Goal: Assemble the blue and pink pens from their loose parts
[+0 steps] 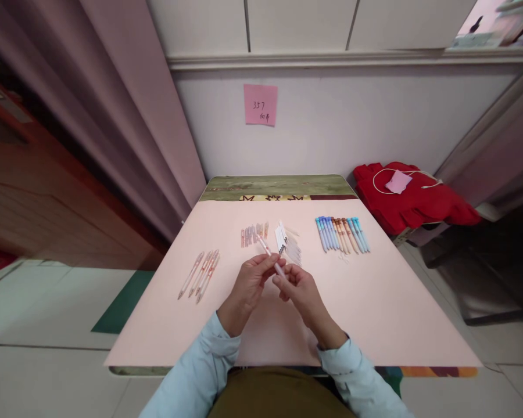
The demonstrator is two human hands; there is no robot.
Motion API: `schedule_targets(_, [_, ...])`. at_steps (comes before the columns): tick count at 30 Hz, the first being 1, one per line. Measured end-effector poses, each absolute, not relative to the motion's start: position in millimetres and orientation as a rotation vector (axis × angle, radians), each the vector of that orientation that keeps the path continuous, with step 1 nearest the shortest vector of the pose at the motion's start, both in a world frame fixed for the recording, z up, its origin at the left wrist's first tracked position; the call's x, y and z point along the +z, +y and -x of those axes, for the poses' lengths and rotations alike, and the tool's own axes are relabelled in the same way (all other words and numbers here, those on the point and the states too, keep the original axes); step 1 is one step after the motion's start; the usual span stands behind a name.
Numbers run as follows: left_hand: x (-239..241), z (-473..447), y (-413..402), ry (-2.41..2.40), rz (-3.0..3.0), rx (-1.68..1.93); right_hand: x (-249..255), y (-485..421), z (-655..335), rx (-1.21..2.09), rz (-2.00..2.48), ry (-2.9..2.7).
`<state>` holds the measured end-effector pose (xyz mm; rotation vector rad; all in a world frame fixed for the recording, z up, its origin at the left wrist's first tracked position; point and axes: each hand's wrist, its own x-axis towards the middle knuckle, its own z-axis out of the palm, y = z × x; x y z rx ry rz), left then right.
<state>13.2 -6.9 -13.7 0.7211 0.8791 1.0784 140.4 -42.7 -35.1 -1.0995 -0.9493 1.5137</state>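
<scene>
Pale-blue sleeves (pixel 192 371) lie nearest the head camera. Left hand (pixel 253 278) and right hand (pixel 303 290) both pinch one slim pen (pixel 264 244), held slanted above the pink tabletop (pixel 375 319). Beyond lie white sticks (pixel 280 237); at right, a row of blue and brown pens (pixel 343 235).

From the head camera I see my two forearms (pixel 196 367) reaching forward and inward. My left hand (pixel 250 283) and right hand (pixel 304 291) come close together, fingers (pixel 294 271) bent in a pinch. If the fingertips touch each other, I cannot surely tell.
</scene>
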Motion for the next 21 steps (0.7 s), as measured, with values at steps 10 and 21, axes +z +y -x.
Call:
schedule_targets(10, [-21.1,-14.5,-4.3,0.895,-0.672,1.115,-33.2,-40.5,-136.9,1.528,1.101,-0.791])
schedule_targets(21, [-20.1,-15.7,-5.7,0.943,-0.596,1.162,-36.1,-38.8,-133.5,1.593,1.107,-0.756])
